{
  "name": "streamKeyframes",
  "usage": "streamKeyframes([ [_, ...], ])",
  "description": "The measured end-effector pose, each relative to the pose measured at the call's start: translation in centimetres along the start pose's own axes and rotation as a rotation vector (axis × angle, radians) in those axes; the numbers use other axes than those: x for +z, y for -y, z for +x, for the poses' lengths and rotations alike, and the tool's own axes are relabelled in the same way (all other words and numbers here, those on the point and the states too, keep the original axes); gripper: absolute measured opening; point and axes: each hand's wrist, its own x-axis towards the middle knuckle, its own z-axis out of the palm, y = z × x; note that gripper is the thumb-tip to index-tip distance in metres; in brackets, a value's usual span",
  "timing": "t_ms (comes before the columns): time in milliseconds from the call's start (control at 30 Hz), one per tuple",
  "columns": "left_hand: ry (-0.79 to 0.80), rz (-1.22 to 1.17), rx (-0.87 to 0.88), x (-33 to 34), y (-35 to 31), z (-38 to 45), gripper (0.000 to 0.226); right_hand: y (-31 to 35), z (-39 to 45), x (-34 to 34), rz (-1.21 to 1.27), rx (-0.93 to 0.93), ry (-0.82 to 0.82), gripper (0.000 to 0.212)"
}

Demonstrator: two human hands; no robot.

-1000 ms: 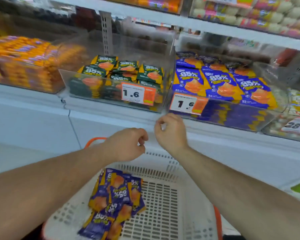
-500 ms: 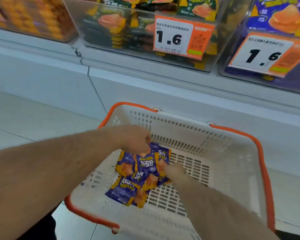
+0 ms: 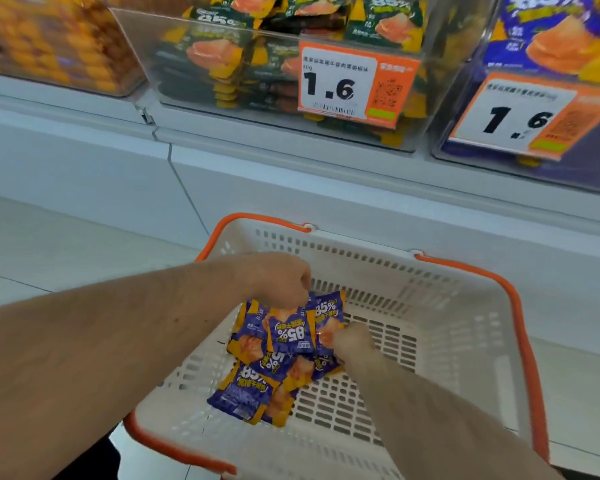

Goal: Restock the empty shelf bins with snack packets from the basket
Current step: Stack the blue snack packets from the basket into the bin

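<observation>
A white basket [image 3: 454,327] with an orange rim stands on the floor below the shelf. Several purple snack packets [image 3: 253,386] marked 85% lie piled in its left half. My left hand [image 3: 278,278] reaches down from the left with its fingers curled onto the top edge of the pile, pinching a packet there. My right hand [image 3: 352,341] comes in from the lower right and grips the right edge of a packet [image 3: 328,317] on top of the pile; its fingertips are hidden. On the shelf at the upper right is the clear bin of matching purple packets [image 3: 551,46].
A clear bin of dark green packets [image 3: 257,60] with a 1.6 price tag [image 3: 347,84] sits above the basket. At the upper left is a bin of orange packets [image 3: 49,39]. A white shelf ledge [image 3: 326,157] juts out over the basket's far side.
Both hands dropped from the shelf ledge into the basket and closed on the purple packets. The view tilted down from the bins to the basket.
</observation>
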Motion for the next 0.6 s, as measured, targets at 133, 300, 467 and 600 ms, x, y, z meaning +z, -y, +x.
streamKeyframes([
  [133,-0.045,-0.001,0.052,-0.7,-1.5,-1.4,0.033,1.2,-3.4,-5.2,-0.015,-0.136,-0.045,0.027],
  [300,-0.097,0.027,0.050,-1.1,-3.4,-2.7,0.021,2.8,-9.4,-11.8,-0.013,-0.378,-0.039,0.019],
  [467,-0.148,-0.028,0.057,-1.3,-5.5,-5.6,0.027,5.7,-16.8,-16.1,0.087,-0.584,-0.032,0.023],
  [600,-0.190,-0.165,0.220,-1.9,-7.5,-7.5,0.027,7.0,-20.9,-18.6,0.143,-0.674,-0.046,0.020],
])
